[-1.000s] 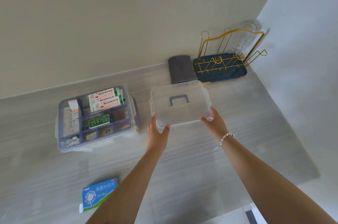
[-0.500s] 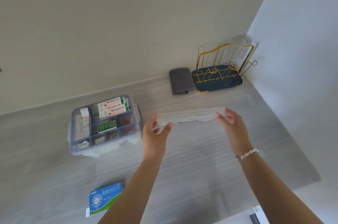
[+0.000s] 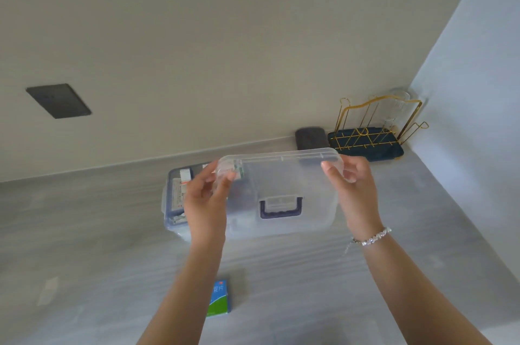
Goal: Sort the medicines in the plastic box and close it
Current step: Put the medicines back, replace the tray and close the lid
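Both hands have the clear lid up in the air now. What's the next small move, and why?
Probably carry the lid left and lower it level onto the plastic box. The left hand and right hand grip its ends, but it is tilted and only partly over the open box. The blue medicine packet lies outside.

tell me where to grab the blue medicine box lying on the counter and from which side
Pinch the blue medicine box across its two long edges, coming straight down from above. It lies flat on the counter with open space on its right; the left forearm covers its left part.
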The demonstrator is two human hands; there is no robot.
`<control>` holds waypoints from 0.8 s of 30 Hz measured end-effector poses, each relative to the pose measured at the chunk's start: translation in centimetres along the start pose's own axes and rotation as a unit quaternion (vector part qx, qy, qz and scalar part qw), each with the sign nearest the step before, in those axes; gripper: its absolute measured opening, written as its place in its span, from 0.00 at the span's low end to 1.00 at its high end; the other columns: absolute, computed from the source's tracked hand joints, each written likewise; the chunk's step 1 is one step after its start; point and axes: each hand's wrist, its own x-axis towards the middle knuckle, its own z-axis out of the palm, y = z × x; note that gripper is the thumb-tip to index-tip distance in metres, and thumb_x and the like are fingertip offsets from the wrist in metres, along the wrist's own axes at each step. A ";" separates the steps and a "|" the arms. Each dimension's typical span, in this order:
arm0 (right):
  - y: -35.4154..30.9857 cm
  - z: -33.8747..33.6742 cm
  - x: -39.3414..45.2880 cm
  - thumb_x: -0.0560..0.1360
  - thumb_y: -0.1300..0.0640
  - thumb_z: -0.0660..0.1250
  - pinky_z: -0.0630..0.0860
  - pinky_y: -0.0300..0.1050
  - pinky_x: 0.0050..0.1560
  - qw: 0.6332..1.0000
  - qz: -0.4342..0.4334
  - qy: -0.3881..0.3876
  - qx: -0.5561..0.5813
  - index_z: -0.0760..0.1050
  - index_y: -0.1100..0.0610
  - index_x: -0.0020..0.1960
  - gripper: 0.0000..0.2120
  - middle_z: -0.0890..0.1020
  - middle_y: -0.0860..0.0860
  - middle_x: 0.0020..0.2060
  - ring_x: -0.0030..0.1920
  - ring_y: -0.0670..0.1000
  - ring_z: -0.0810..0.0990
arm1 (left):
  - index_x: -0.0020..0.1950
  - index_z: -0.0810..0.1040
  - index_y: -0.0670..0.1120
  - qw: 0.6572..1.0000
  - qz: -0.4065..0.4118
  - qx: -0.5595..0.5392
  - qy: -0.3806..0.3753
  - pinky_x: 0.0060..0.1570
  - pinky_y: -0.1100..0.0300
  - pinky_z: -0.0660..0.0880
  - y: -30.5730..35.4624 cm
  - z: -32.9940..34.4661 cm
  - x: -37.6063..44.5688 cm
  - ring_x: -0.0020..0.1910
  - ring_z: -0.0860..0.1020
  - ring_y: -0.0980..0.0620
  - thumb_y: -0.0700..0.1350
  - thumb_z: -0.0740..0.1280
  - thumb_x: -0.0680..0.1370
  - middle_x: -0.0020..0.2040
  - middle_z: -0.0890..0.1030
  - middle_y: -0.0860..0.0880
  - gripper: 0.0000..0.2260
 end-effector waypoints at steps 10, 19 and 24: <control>0.2 10.5 -0.5 0.68 0.46 0.72 0.72 0.44 0.49 0.998 0.045 -0.031 -0.036 0.76 0.59 0.52 0.20 0.81 0.52 0.49 0.50 0.50 0.78 | 0.56 0.80 0.47 0.986 -0.150 0.078 0.004 0.60 0.45 0.75 -0.2 -9.8 4.9 0.56 0.80 0.43 0.48 0.73 0.70 0.56 0.82 0.44 0.16; 2.2 17.2 1.6 0.68 0.54 0.73 0.72 0.42 0.49 0.989 0.087 -0.100 -0.059 0.78 0.60 0.50 0.14 0.82 0.53 0.46 0.47 0.50 0.79 | 0.56 0.81 0.46 0.969 -0.190 0.110 0.116 0.37 0.62 0.73 -3.0 -12.4 10.8 0.36 0.78 0.52 0.52 0.72 0.71 0.41 0.83 0.49 0.16; 4.0 18.7 2.6 0.70 0.60 0.70 0.73 0.41 0.52 0.985 0.076 -0.128 -0.090 0.78 0.60 0.57 0.15 0.83 0.54 0.54 0.53 0.51 0.80 | 0.52 0.84 0.47 0.960 -0.173 0.178 0.127 0.48 0.64 0.71 -5.5 -11.7 13.0 0.53 0.80 0.50 0.52 0.71 0.72 0.51 0.84 0.50 0.13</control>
